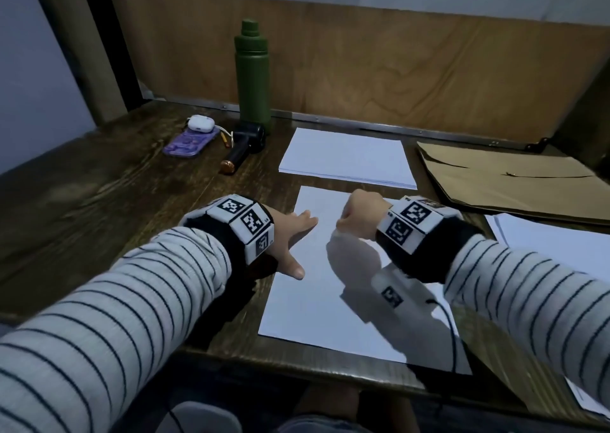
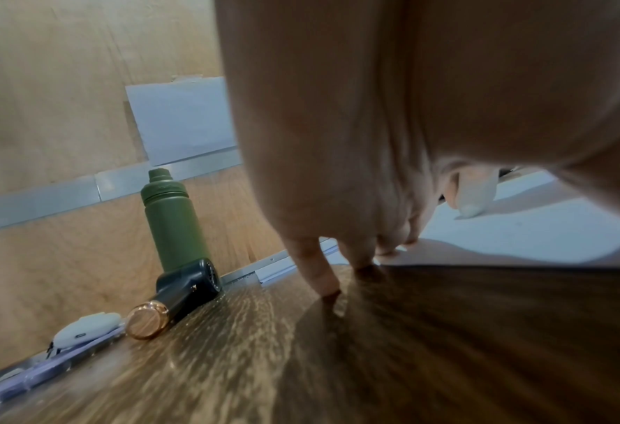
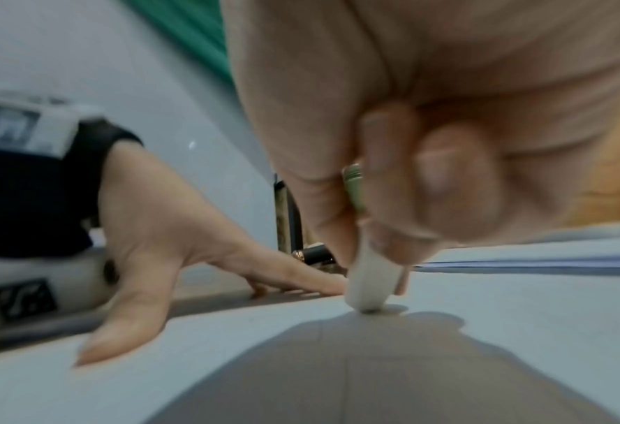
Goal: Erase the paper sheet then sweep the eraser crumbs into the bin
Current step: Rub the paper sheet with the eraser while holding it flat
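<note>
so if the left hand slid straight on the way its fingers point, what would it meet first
Probably the paper stack. The left hand lies flat on the sheet's left edge, fingers pointing up-right toward it; depth is unclear.

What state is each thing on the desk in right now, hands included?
Left hand: flat, fingers spread, pressing the sheet's left edge.
Right hand: pinching the eraser.
Eraser: upright, tip touching the sheet.
Sheet: flat on the desk.
Paper stack: flat, behind the sheet.
Bottle: upright, capped.
Earbud case: closed, on the phone.
Brown bag: lying flat.
</note>
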Tool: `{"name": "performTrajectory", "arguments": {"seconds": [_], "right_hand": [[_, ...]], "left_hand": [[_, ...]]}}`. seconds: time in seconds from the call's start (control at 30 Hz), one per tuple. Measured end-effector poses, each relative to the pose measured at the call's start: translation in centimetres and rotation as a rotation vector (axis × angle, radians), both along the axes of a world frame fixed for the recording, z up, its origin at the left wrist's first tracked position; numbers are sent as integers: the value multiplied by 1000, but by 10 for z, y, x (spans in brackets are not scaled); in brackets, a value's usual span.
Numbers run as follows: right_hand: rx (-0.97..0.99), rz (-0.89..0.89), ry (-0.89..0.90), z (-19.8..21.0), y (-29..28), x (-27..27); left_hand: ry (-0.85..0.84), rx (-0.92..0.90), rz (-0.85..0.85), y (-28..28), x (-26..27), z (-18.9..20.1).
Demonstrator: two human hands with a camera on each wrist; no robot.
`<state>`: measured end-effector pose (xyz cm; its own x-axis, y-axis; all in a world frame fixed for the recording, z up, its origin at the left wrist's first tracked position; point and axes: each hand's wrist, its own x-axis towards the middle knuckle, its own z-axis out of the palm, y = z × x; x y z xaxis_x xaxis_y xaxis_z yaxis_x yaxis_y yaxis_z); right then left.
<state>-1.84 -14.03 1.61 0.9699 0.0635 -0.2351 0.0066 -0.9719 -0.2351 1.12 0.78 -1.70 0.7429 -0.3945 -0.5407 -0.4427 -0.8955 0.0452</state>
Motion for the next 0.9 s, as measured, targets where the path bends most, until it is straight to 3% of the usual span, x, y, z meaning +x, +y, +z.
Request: {"name": "performTrajectory", "arguments": {"seconds": [0.23,0.43,0.63,0.8,0.9], "right_hand": [[105,212,179,-9,9,-17],[3,379,39,-5,8,1],[-100,564,98,-10,-16,-11],[-60,563,-113,-12,6,10],[-29,601,-29,-19,-6,3]], "left_hand": [[-42,53,-8,-5,-4,3],[-13,22,11,1,4,-2],[-22,32,-16,0,5,-5],[-20,-26,37,0,4,-4],[-16,-14,79,1,4,-4]]}}
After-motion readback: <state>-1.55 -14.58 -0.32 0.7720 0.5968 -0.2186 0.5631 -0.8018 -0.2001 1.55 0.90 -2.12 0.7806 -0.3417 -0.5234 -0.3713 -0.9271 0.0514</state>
